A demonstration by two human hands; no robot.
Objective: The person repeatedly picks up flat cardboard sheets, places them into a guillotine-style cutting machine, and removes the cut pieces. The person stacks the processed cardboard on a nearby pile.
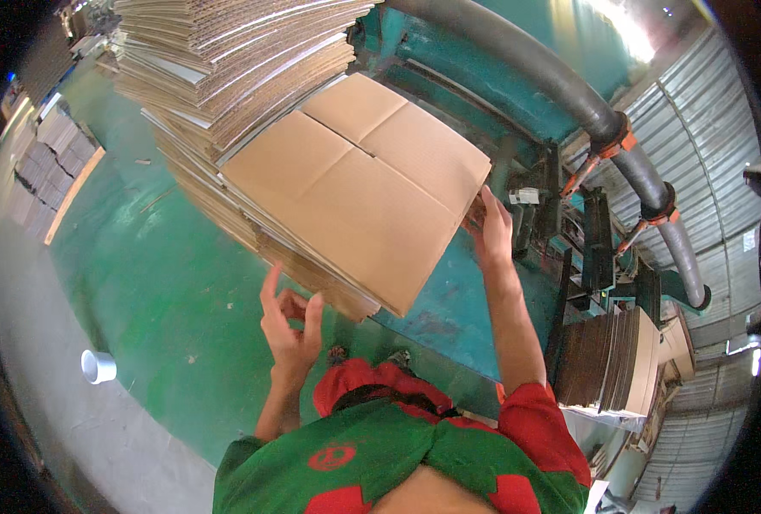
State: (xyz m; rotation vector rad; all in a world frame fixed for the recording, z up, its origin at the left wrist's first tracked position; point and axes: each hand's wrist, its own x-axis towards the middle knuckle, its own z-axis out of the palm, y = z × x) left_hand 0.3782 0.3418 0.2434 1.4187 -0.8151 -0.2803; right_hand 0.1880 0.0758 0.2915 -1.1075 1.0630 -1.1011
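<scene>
A low pile of flat brown cardboard box blanks lies in front of me, creased and slit across the top sheet. My right hand is at the pile's right edge, its fingers curled around the cardboard there and partly hidden. Just off the near left corner, my left hand has its fingers bent and apart, with nothing in it. Beneath and to the left, more cardboard sheets form uneven layers with edges sticking out.
A tall stack of cardboard rises behind the pile. Teal machinery with a thick grey hose stands at the right. More cardboard stands upright at the lower right. A white bucket-like container and bundled grey stacks are on the left floor.
</scene>
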